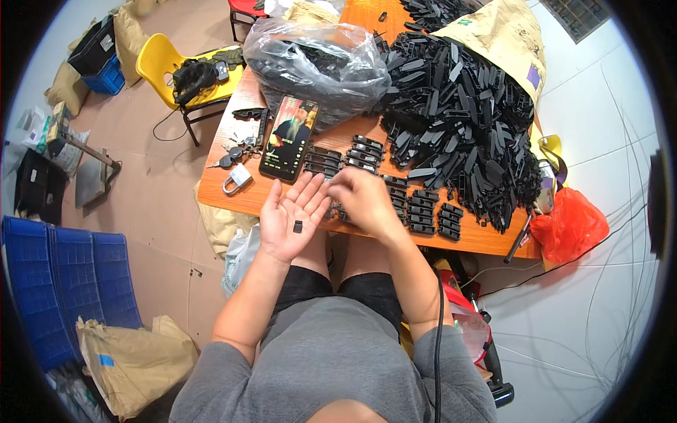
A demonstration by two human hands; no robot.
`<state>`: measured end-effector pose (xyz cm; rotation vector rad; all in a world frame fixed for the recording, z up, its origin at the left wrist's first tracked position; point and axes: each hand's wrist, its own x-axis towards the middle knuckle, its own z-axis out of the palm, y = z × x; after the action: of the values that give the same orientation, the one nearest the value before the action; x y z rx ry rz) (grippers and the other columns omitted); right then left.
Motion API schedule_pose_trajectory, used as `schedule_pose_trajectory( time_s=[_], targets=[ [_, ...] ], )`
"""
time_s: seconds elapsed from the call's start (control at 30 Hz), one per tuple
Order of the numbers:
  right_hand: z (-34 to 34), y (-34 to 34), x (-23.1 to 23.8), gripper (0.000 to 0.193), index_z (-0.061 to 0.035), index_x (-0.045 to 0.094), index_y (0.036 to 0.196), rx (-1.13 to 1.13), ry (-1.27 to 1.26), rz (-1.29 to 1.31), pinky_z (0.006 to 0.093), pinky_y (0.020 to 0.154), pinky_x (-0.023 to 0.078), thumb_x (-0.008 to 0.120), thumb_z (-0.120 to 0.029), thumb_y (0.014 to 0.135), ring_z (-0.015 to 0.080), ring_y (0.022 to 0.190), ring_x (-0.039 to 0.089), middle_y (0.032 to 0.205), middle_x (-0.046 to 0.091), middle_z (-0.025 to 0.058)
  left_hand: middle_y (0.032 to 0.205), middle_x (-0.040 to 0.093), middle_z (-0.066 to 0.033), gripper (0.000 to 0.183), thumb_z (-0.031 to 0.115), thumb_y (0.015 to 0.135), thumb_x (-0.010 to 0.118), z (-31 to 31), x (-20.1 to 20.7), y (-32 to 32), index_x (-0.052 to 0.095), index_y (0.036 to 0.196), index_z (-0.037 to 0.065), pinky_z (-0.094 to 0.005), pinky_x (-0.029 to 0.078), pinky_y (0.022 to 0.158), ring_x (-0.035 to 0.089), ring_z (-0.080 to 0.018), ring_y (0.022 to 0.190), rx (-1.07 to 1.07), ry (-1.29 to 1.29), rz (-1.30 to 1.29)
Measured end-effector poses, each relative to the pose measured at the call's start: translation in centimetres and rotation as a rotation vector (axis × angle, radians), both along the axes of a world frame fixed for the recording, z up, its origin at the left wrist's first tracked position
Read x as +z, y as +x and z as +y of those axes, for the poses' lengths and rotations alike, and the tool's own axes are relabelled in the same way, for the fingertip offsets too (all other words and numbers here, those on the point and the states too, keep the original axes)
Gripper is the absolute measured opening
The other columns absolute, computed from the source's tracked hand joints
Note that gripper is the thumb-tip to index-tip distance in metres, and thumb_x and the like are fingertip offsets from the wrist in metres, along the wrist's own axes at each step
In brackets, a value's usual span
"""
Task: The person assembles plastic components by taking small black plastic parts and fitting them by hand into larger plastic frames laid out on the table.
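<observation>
My left hand (285,229) is palm up in front of the table edge, its fingers stretched out. A small black rectangular piece (297,226) lies loose on that palm. Just beside the left fingertips, my right hand (368,202) is closed in a pinch; what it holds, if anything, is hidden. Short stacked rows of black plastic clips (421,211) line the table's near edge, some partly covered by the right hand. More of these rows (367,151) sit behind it. A phone (290,137) with its screen lit leans beyond the left fingertips.
A large heap of black plastic parts (458,113) covers the table's right side, below a tan sack (501,35). A clear bag (317,67) of dark parts stands behind the phone. Keys (236,151) and a padlock (238,179) lie left. A red bag (571,222) hangs right.
</observation>
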<state>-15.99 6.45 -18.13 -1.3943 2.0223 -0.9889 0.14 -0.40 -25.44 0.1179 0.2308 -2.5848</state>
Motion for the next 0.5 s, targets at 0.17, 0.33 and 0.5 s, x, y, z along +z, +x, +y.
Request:
schedule_pose_trajectory(
  time_s=[0.17,0.33,0.5],
  targets=[
    [2.6,4.3,0.4,0.019,-0.0038,0.069,0.095,0.244,-0.108,0.1,0.0371,0.074,0.053,0.07,-0.014,0.079,0.0295,0.083,0.066,0.086,0.066,0.0137,0.143,0.045,-0.0206,0.063,0.05,0.102,0.029,0.8,1.8,-1.5,0.04,0.139,0.0,-0.0488,0.034,0.111,0.044,-0.0347,0.133,0.033,-0.123,-0.233],
    [3.1,4.4,-0.4,0.019,-0.0046,0.068,0.094,0.262,0.012,0.06,0.0408,0.073,0.053,0.069,-0.016,0.078,0.0336,0.081,0.065,0.084,0.066,0.0149,0.142,0.047,-0.02,0.062,0.05,0.102,0.028,1.7,1.9,-1.5,0.041,0.139,0.001,-0.0481,0.035,0.111,0.045,-0.0343,0.132,0.029,-0.2,-0.278],
    [3.0,3.4,-0.6,0.019,-0.002,0.069,0.096,0.137,0.003,0.094,0.0389,0.067,0.053,0.065,-0.013,0.081,0.0326,0.073,0.066,0.079,0.068,0.0157,0.138,0.051,-0.0184,0.057,0.047,0.102,0.033,1.8,1.2,-1.3,0.046,0.134,0.002,-0.0467,0.038,0.108,0.048,-0.0324,0.129,0.036,-0.221,-0.241]
  ],
)
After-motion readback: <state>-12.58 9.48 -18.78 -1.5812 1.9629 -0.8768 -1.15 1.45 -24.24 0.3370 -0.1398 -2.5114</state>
